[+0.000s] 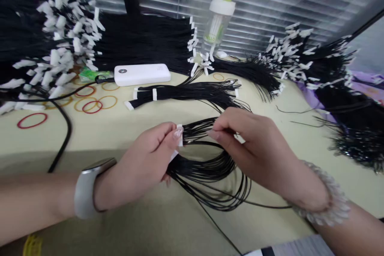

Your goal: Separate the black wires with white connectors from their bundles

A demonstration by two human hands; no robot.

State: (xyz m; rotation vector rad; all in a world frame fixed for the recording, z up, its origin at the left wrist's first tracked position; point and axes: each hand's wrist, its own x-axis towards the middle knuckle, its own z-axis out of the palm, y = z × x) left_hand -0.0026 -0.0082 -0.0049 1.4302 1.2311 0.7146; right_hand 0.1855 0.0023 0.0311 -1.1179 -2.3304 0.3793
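A looped bundle of thin black cables [210, 168] lies in the middle between my two hands. My left hand [147, 160] is closed on the bundle's left end, with the thumb over a white connector [180, 135]. On the other side, my right hand [252, 144] pinches some of the cables at the top of the loop between thumb and index finger. Beyond my hands rests another black cable bundle [192, 92] with white connectors at its left end.
Behind are a white power bank [142, 75], a clear bottle [217, 26] and a wide cable stack [147, 40]. Rubber bands [32, 120] and a thick black cord [67, 136] lie left. More cables [357, 128] are piled right. Window blinds close off the back.
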